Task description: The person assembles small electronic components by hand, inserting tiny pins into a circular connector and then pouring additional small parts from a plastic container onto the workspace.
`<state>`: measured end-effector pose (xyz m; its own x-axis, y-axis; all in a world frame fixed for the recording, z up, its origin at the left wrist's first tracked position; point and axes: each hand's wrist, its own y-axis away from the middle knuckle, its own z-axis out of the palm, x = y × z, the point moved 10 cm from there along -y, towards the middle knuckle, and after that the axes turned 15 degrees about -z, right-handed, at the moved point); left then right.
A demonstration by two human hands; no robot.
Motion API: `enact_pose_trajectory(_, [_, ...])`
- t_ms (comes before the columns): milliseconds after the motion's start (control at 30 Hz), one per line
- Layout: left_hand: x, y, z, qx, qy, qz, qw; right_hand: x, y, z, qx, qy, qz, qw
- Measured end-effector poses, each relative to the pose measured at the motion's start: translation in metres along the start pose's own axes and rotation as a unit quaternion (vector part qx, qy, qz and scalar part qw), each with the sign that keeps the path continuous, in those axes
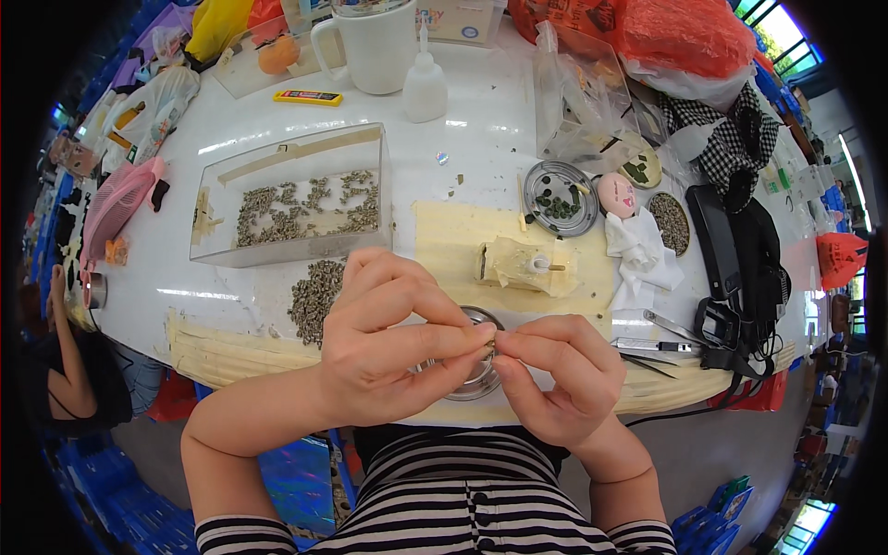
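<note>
In front of my body, my left hand (393, 338) and my right hand (564, 375) meet fingertip to fingertip. Thumbs and forefingers of both pinch a tiny brownish metal-looking piece (490, 345), mostly hidden by the fingers. Under the hands stands a round shiny metal dish (479, 387), partly covered by them. A heap of small grey-brown metal parts (314, 301) lies beside my left hand. Beyond it, a clear plastic box (291, 248) holds many similar parts. A tape-wrapped block (518, 265) with a small peg sits past my right hand.
A white mug (381, 51) and a squeeze bottle (425, 91) stand at the back. To the right are a round tray of dark green bits (585, 208), crumpled tissue (638, 254), a utility knife (657, 345) and a black strapped bag (740, 268). Someone's arm (69, 356) shows far left.
</note>
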<state>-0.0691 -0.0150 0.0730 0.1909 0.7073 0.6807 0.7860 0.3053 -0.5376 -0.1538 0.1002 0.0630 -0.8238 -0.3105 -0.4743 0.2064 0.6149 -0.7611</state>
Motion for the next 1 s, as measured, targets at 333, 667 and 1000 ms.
enact_pose_trajectory(333, [0.004,-0.001,0.002,0.000,0.007,-0.010,1.000,0.019,0.005,0.012,-0.028,-0.164,0.097,0.981])
enact_pose_trajectory(667, [0.002,-0.001,0.002,0.000,0.017,-0.012,1.000,0.023,0.005,0.017,-0.024,-0.211,0.138,0.967])
enact_pose_trajectory(1000, [0.005,0.001,0.004,-0.027,0.035,0.018,0.999,0.028,0.009,0.012,-0.013,-0.241,0.139,0.960])
